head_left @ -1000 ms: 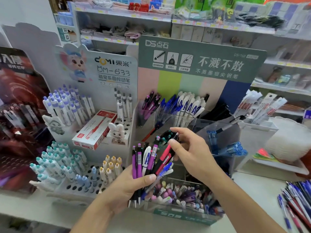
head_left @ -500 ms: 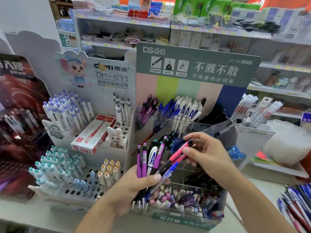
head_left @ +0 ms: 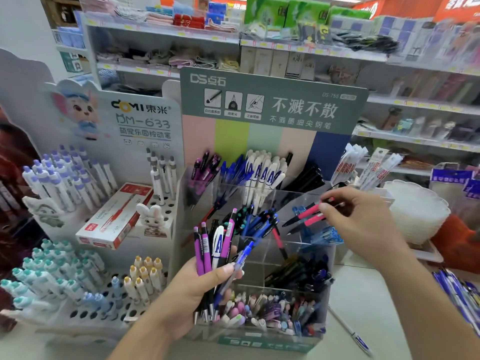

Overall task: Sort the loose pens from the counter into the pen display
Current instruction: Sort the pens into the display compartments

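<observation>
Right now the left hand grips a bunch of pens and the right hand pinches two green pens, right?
Not quite. The head view shows the right hand pinching two pink pens, not green. The left hand does grip a bunch of pens.

You can read "DS", "不溅不散" and "DS-758" on the green header card before you; the white card beside it says "DOMI 東米" and "DM-633".

1. A red-and-white box lay tilted on the white stand of capped pens.
2. A rabbit figure stood just beside the box.
3. Stocked shelves ran behind.
4. A white lacy bundle sat at right.
</observation>
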